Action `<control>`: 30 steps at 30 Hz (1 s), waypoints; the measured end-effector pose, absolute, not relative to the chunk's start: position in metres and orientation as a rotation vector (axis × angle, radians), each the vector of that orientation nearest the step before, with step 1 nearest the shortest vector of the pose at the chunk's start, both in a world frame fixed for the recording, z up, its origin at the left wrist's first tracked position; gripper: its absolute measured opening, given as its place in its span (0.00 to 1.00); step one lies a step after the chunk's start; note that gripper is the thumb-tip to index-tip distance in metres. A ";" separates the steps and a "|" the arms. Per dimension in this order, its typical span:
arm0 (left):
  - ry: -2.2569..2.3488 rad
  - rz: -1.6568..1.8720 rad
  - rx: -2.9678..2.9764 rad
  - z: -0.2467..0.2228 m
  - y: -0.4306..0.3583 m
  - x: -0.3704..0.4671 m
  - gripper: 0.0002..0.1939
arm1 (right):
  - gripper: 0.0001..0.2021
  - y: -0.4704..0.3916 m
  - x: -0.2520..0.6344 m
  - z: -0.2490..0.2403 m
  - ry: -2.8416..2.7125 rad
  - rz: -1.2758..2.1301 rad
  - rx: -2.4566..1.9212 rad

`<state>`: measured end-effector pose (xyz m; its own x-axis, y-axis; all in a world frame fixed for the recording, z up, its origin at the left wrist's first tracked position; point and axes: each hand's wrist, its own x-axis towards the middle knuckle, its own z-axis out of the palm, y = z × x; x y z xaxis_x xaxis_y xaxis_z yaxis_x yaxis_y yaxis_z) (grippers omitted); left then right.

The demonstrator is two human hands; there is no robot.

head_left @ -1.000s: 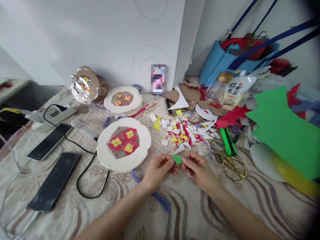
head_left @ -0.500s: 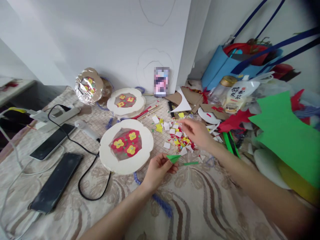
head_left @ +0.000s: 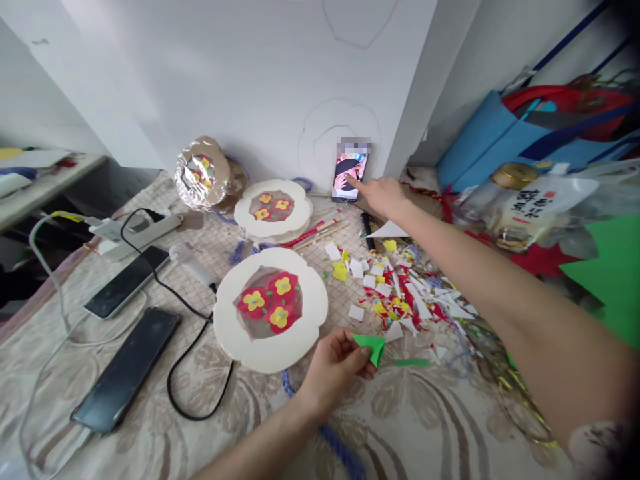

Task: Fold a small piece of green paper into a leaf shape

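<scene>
blue bag (head_left: 470,147) holds red material (head_left: 555,92); left fingers (head_left: 358,360) pinch green paper (head_left: 369,343).

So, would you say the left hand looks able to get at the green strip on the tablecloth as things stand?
Probably yes: the green strip lies uncovered and close to the left hand. However, that hand pinches a green paper piece, which may need setting down first.

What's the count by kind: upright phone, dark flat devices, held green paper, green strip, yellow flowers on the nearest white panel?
Upright phone: 1
Dark flat devices: 2
Held green paper: 1
Green strip: 1
Yellow flowers on nearest white panel: 3
Total: 8
</scene>
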<state>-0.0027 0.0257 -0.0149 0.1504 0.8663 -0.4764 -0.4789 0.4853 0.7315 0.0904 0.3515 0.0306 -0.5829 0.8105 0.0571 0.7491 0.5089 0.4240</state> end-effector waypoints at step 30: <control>1.030 1.010 0.493 -0.016 0.026 -0.002 0.16 | 0.17 0.312 0.136 0.030 2.741 0.543 1.327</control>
